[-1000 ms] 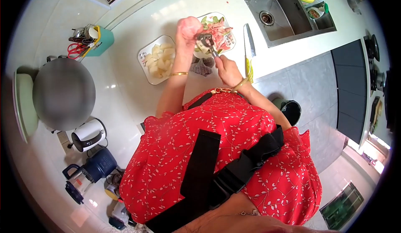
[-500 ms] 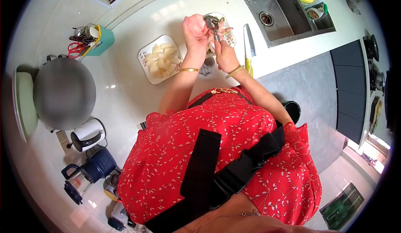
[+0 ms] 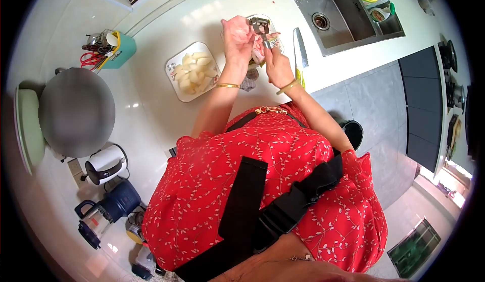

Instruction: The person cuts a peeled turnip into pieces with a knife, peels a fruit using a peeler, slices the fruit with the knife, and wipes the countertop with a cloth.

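Observation:
My left hand (image 3: 238,50) is closed around a pink, round peeled vegetable (image 3: 235,28), its exact kind unclear. A metal peeler (image 3: 260,27) is gripped by its handle in my right hand (image 3: 279,70), its head just right of the vegetable; whether blade and vegetable touch is hard to tell. Beneath both hands sits a patterned plate (image 3: 279,45), partly hidden, with pink and green peelings (image 3: 258,55) on it. Left of my left wrist, a square white plate (image 3: 173,65) holds pale cut chunks (image 3: 193,75).
A knife (image 3: 300,49) with a yellow-green handle lies right of my right hand, near the counter edge. Beyond it is a steel sink (image 3: 348,24) with bottles beside it. At left stand a teal utensil holder (image 3: 123,52), a dark round pan (image 3: 77,113) and a blue blender (image 3: 118,199).
My right hand and the peeler have shifted slightly right and down, away from the vegetable. My left hand stays nearly in place, still holding the vegetable.

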`<state>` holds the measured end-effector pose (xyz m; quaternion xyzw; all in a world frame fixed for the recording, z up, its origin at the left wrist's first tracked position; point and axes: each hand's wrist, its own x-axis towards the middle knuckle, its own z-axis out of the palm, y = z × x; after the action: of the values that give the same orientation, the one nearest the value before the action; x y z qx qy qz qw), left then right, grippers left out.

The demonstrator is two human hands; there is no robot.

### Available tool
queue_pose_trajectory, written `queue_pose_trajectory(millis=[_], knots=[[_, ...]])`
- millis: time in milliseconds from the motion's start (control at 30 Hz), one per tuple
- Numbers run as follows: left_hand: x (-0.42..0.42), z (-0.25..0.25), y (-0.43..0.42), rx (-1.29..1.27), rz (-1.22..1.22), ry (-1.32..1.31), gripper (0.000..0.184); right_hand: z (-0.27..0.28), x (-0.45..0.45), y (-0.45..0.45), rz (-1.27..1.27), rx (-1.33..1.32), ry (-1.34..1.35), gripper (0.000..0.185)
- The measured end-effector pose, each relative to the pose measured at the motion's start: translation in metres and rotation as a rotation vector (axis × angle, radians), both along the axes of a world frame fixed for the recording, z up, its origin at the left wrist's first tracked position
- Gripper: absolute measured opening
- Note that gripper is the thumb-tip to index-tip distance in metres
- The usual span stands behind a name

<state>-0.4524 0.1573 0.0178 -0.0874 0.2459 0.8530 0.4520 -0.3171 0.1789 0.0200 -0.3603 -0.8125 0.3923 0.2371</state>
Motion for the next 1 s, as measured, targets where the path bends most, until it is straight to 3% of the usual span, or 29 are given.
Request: queue_pose_trajectory(millis=[167,300,333,467,567,767,867,967,1000], knots=[[-0.001,-0.021,0.017,0.096,0.11,0.244,0.04,-0.011,-0.007,-0.019,-0.019,0.171,-0.089,0.032],[-0.011,-0.011,0.008,-0.048,0.067,-0.008,0.045,-0.017,0.006,-0.034,0.066,-0.03,-0.079,0.033],[-0.01,-0.006,0.003,-0.091,0.076,0.047,0.053,-0.018,0.007,-0.032,0.075,-0.05,-0.046,0.034],[-0.016,-0.001,-0.015,0.093,-0.049,-0.147,0.067,0.007,0.026,-0.014,0.042,-0.754,-0.03,0.04],[-0.009,0.016,-0.029,0.147,-0.091,-0.134,0.07,0.002,0.031,0.002,0.033,-0.919,0.038,0.041],[-0.015,-0.011,-0.036,0.402,-0.217,-0.178,0.069,0.007,0.027,0.006,0.085,-0.933,0.1,0.036],[-0.021,-0.02,-0.037,0.427,-0.246,-0.032,0.065,0.002,0.025,0.012,0.067,-0.815,0.05,0.035],[-0.021,-0.012,-0.049,0.345,-0.271,0.365,0.064,0.0,0.024,0.017,0.053,-0.677,-0.019,0.035],[-0.019,-0.007,-0.053,0.325,-0.278,0.369,0.072,-0.002,0.025,0.019,0.044,-0.732,0.006,0.034]])
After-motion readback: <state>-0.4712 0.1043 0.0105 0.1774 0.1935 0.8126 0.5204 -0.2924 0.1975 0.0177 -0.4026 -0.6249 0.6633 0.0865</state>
